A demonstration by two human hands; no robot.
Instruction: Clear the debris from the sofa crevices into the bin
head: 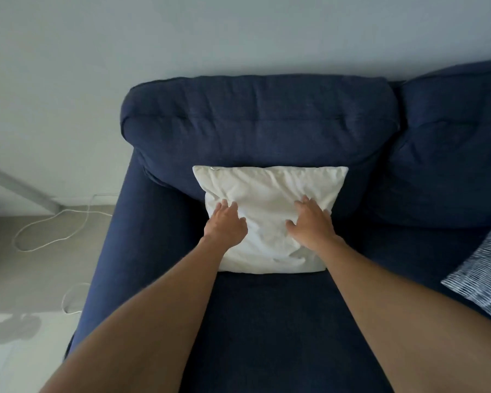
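Both the left hand (226, 222) and right hand (309, 219) lay flat, fingers spread, on the white cushion (267, 205) propped against the sofa (261, 321) backrest; no debris or bin visible, so clearing apparently hadn't begun.

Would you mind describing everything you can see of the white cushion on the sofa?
The white cushion is square, off-white and looks like soft, wrinkled fabric. It stands on the seat of the navy sofa, leaning back against the back cushion. Its top edge is fairly straight and its face creased. The left hand and the right hand both lie flat on its front with fingers spread, pressing into the fabric. No debris shows on it.
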